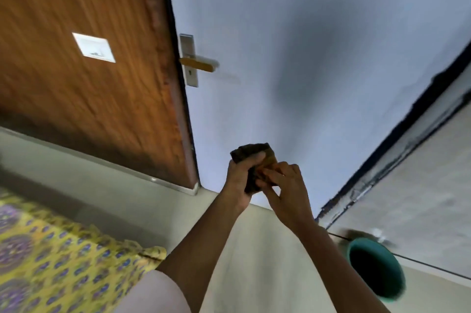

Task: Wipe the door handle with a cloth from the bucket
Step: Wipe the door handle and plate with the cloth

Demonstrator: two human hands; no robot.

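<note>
Head view, blurred: held a dark folded cloth [251, 159] between both hands, left hand [240, 177] clenched around its lower part, right hand [285, 185] pinching its near edge with the fingertips. Stood upright in the grip, long axis vertical. Well above and left of the grip, the door handle [200, 62] pointed right, level, off the wooden door [89, 83] edge. Open pale wall [293, 44] between. Teal bucket [376, 268] sat below and right, on the floor [254, 249].
</note>
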